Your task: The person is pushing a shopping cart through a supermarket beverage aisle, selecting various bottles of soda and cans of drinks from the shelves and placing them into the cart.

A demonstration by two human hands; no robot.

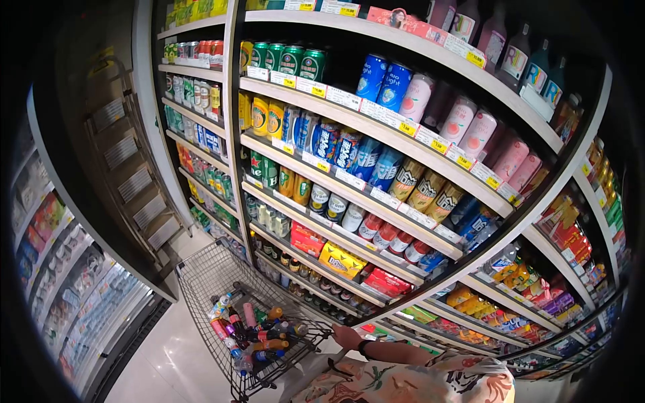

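Observation:
My right hand [346, 337], with a dark band at the wrist, is closed around the near right corner of the shopping cart [201, 289], at its handle end. The wire cart stands on the pale floor, angled toward the upper left. Inside it lies a heap of drink bottles [259, 334] with dark, orange, clear and pink contents, mostly on their sides. My left hand does not show. A patterned garment [410, 383] fills the bottom of the view.
Tall shelves [376, 107] of cans, bottles and cartons run along the right, close to the cart. A stepladder [134, 168] leans at the back left. A drinks cooler [74, 295] stands along the left. Glossy floor [161, 352] lies between cooler and cart.

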